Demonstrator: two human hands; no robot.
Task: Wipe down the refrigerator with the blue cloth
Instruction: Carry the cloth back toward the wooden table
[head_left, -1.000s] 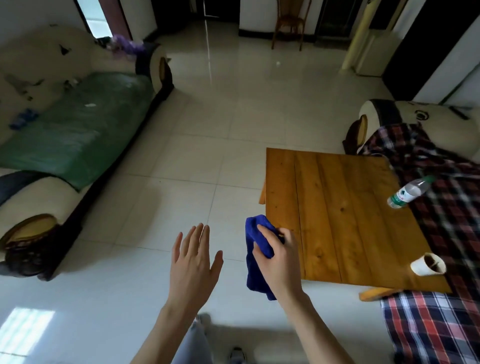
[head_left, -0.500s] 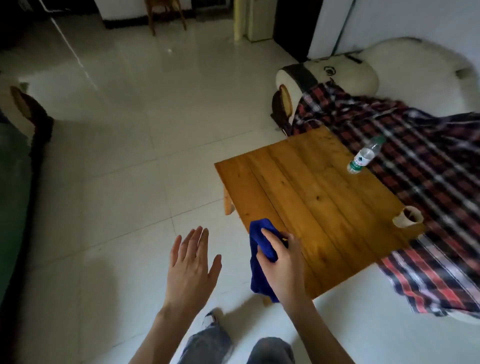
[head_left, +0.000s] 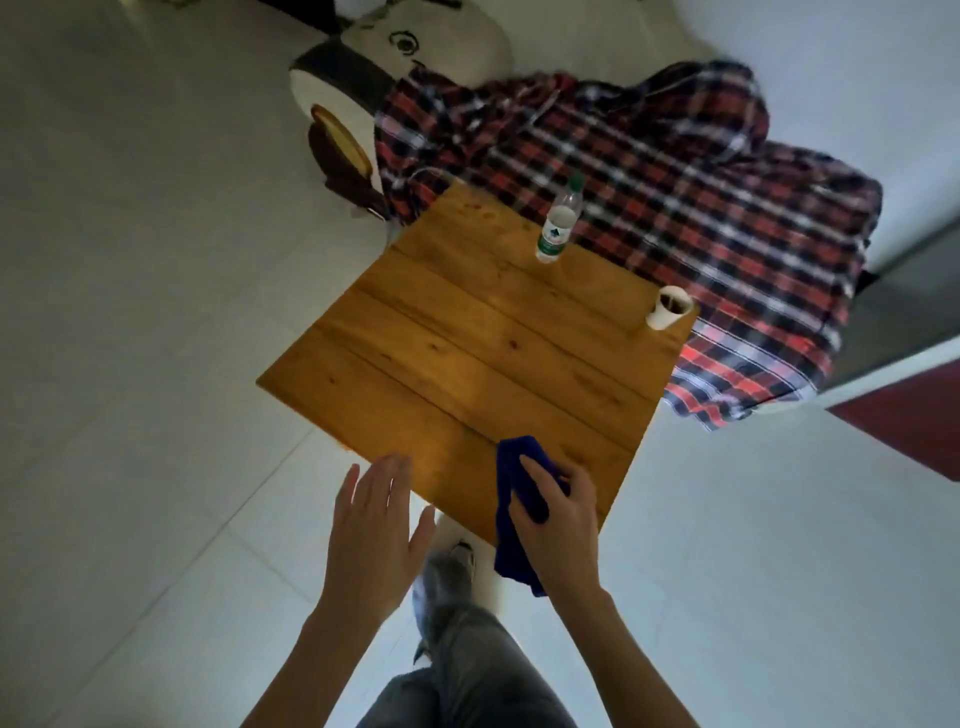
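My right hand (head_left: 558, 525) grips the dark blue cloth (head_left: 511, 519), bunched up, with its lower part hanging down over the near corner of the wooden table (head_left: 467, 353). My left hand (head_left: 374, 530) floats beside it to the left, flat and empty, fingers spread. At the far right edge stands a grey and dark red upright surface (head_left: 904, 364), which may be the refrigerator; I cannot tell for sure.
A plastic water bottle (head_left: 557, 226) and a white paper cup (head_left: 669, 307) stand on the table's far side. Behind the table a sofa carries a red plaid sheet (head_left: 675, 208). Pale floor tiles (head_left: 130, 364) spread to the left. My legs and a shoe (head_left: 447, 577) show below.
The view has swung right and downward: the green sofa has left the frame, and the table now lies straight ahead. Both hands keep their pose, the cloth still gripped.
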